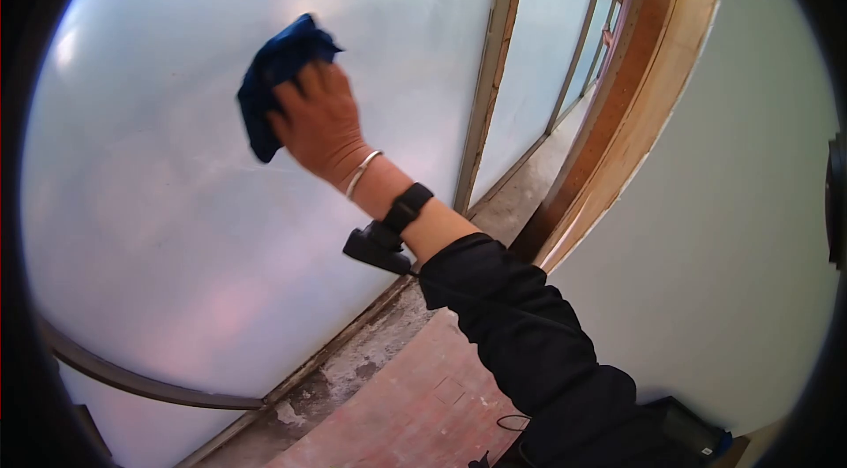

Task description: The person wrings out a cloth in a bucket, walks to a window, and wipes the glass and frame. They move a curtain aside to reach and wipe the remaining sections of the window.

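My right hand presses a dark blue cloth against a large frosted glass panel. Its fingers bend over the cloth's right part, while the rest of the cloth spreads out to the left and above. A thin silver bangle circles the wrist, and below it sits a black strap with a small black device. The black sleeve is pushed up on the forearm. My left hand is out of the picture.
Beyond a metal upright more frosted panes continue. A wooden door frame and a pale wall stand on the right. Reddish boards lie below, beside a rough, dirty sill.
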Available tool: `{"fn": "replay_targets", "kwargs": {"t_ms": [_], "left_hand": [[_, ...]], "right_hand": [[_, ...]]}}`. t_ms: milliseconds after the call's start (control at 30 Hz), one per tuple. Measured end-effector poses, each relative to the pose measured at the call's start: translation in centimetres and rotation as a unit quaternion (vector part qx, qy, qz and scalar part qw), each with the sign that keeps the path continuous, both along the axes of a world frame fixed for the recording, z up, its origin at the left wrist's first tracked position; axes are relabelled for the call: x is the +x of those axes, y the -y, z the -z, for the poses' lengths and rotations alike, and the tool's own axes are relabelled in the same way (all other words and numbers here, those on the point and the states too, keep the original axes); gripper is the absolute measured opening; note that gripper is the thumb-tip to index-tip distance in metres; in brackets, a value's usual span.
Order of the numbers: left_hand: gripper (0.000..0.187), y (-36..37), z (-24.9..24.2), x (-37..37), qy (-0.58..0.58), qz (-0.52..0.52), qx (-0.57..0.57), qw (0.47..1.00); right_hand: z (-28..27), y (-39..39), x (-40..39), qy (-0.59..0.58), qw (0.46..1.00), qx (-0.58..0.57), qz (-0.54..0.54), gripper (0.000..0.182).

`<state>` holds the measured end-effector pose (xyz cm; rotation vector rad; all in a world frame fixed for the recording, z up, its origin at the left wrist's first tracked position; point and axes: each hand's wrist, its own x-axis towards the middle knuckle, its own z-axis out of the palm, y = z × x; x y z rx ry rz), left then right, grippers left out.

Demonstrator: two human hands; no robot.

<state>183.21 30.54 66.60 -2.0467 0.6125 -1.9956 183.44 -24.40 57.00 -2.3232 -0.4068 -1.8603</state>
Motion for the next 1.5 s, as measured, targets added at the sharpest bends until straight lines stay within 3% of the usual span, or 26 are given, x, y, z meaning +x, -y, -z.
{"fn": "replay_targets", "kwargs": {"t_ms": [367,533,633,700,767,800,967,1033,1233,1500], "left_hand": [[0.057,0.7,-0.1,-0.8,-0.014,-0.04,0.015,0.999],[0.057,1.0,-0.2,-0.7,-0.013,-0.051,0.026,0.998],[0.057,1.4,-0.4,-0.3,-0.015,-0.058,0.032,0.998],[0.056,1.4,-0.4,-0.3,-0.014,-0.062,0.035,0.997],[0.056,1.4,-0.4,-0.1,-0.014,-0.064,0.035,0.997],[0.056,1.4,-0.4,0.0,-0.014,-0.064,0.035,0.997],[0.056,1.4,-0.3,0.4,-0.015,-0.069,0.038,0.997],[0.056,1.5,-0.3,0.4,-0.017,-0.069,0.038,0.997],[0.056,1.1,-0.1,0.1,-0.016,-0.074,0.034,0.997],[0.056,0.9,-0.2,-0.5,-0.009,-0.072,0.03,0.997]], "right_hand": [[5.9,15.6,1.9,-0.027,0.977,0.143,0.154,0.065],[8.1,21.2,2.8,-0.041,0.947,0.267,0.175,0.058],[9.7,24.6,2.9,-0.033,0.944,0.281,0.172,0.058],[10.4,26.1,2.4,-0.102,0.929,0.339,0.105,0.057],[12.1,27.8,3.4,-0.037,0.948,0.278,0.15,0.047],[12.1,27.9,3.6,0.027,0.957,0.215,0.193,0.039],[12.7,28.0,3.9,0.04,0.957,0.214,0.194,0.042],[12.9,27.8,3.6,-0.043,0.942,0.278,0.183,0.055],[16.5,26.7,3.3,-0.038,0.925,0.339,0.166,0.054],[21.7,23.7,2.5,-0.18,0.824,0.497,0.206,0.049]]}}
